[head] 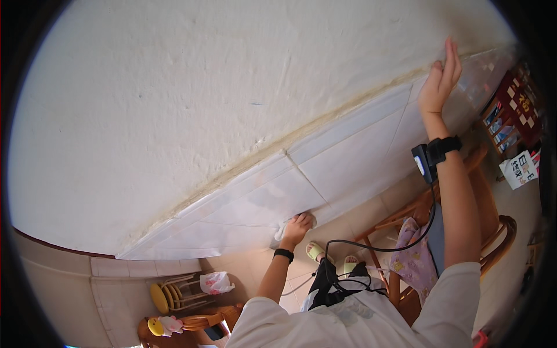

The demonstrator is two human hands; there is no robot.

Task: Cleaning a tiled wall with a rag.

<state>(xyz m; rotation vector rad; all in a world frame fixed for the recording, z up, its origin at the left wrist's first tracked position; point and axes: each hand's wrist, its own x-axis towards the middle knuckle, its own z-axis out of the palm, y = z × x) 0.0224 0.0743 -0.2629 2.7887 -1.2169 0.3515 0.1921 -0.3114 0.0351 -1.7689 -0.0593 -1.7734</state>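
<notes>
My left hand (pixel 298 228) presses a pale cloth (pixel 280 230) against the lower part of the glossy white wall tiles (pixel 256 195). Much of the cloth is hidden under the fingers. Higher up and to the right, my right hand (pixel 441 85) is raised with its palm towards the wall, near the top edge of the tiles. It holds nothing, and its fingers are extended. A yellowish, rough strip (pixel 304 130) runs along that edge, below the white plastered wall (pixel 182 95). A black strapped device (pixel 428 158) with a cable sits on my right wrist.
Stacked stools with yellow seats (pixel 161 298) and a white plastic bag (pixel 216 282) stand at lower left, near a wooden chair (pixel 200 322) with a plush toy (pixel 165 325). On the right, a wooden chair (pixel 507 230) bears a purple patterned cloth (pixel 411 256). A black cable (pixel 370 249) hangs before me.
</notes>
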